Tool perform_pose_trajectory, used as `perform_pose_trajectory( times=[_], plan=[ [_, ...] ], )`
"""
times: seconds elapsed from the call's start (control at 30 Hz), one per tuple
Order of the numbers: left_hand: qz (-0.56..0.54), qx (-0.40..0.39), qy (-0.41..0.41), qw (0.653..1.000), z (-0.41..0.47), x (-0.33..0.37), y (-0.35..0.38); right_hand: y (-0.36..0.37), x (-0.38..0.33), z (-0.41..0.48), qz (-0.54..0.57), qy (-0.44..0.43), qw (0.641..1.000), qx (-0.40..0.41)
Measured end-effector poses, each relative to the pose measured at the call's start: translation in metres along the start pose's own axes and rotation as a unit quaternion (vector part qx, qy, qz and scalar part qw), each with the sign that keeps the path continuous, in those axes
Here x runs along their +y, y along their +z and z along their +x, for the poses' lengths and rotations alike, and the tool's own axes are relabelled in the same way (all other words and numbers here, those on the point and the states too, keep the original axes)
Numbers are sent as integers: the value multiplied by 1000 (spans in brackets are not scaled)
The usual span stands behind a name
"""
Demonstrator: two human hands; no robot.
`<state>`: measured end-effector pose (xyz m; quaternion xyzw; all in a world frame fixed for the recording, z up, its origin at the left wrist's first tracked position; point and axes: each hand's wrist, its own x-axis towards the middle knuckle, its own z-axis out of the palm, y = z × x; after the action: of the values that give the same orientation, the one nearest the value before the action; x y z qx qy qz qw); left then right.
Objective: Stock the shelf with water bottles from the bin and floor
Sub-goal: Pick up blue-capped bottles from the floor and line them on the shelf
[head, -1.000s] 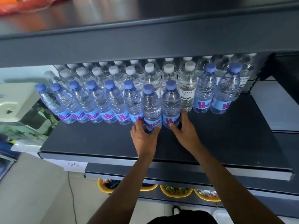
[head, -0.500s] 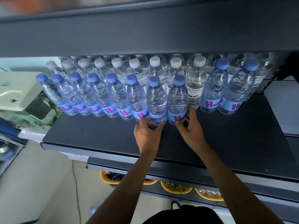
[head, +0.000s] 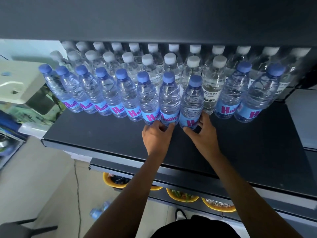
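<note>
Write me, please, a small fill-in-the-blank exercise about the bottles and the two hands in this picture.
1. Each front bottle has a ____ cap.
2. Each rear bottle has a ____ cap.
3. The left hand and the right hand each grip ____ front bottle.
4. Spare bottles lie on the ____.

Missing words: blue; white; one; floor.

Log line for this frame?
left hand: grips seventh blue-cap bottle | right hand: grips eighth blue-cap bottle | both standing on shelf
</note>
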<state>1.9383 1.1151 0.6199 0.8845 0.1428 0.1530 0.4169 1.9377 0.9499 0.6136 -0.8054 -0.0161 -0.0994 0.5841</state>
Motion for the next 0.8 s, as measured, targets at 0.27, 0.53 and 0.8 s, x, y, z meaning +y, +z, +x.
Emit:
perform_pose_trajectory(
  times=[0.27, 0.53, 0.8],
  plan=[
    [14, 7, 10, 1000, 4, 0, 4, 3, 0, 0, -24, -1, 1000, 12],
    [23, 28, 28, 999, -2, 1, 6, 3, 2, -1, -49, -5, 999, 14],
    [97, 27, 28, 995, 9, 2, 11, 3, 5, -1, -69, -5, 998, 14]
  ],
)
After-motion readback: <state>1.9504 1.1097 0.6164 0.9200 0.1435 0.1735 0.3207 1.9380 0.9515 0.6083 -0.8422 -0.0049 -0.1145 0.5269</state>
